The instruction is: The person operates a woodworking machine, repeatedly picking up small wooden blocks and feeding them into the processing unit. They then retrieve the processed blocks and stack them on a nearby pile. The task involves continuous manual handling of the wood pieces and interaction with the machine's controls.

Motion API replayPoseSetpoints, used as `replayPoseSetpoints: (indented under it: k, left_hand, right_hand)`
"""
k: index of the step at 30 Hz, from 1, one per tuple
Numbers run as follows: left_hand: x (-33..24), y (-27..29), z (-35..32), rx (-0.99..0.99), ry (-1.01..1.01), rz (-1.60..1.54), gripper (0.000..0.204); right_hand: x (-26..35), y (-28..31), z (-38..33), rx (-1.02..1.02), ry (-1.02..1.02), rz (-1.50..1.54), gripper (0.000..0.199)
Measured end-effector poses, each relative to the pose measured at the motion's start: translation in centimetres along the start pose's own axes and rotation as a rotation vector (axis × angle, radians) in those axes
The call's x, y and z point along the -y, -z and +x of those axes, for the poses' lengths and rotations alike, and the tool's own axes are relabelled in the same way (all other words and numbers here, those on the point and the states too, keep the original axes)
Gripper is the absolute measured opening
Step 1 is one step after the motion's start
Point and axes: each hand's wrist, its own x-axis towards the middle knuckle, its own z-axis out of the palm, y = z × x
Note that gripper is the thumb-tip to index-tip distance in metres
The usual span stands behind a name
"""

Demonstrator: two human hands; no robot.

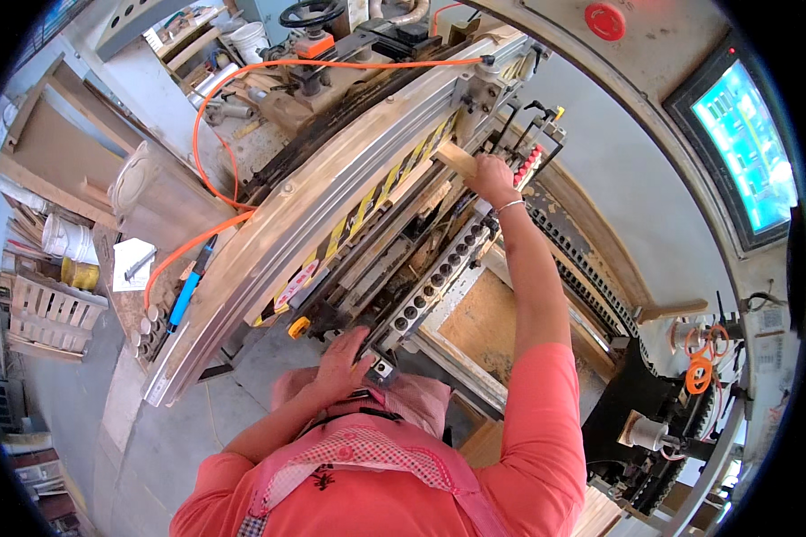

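At the far end of the machine, my right hand (pixel 494 179) is closed around the end of a short, pale wooden strip (pixel 457 160). The strip points to the left, toward a yellow-and-black striped edge (pixel 367 210). Close to my body, my left hand (pixel 338 363) lies with fingers stretched out against the near end of the machine bed. Beside those fingers runs a metal rail with a row of round black holes (pixel 434 286). A yellow knob (pixel 299 328) sits just left of this hand. What lies under its palm is hidden.
An orange hose (pixel 197 134) crosses the wide metal beam (pixel 304 170) on the left. To the right are a lit screen (pixel 743 143), a red push button (pixel 605 21) and a black chain track (pixel 569 259). Buckets (pixel 70 237) and a wooden crate (pixel 55 313) stand farther left.
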Motion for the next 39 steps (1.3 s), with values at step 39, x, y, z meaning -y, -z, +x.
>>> replayPoseSetpoints:
  k: [39]
  left_hand:
    - [0.6, -2.2, 0.9, 0.060, 0.100, -0.080, 0.045]
  right_hand:
    - [1.0, -0.5, 0.9, 0.066, -0.078, -0.028, 0.037]
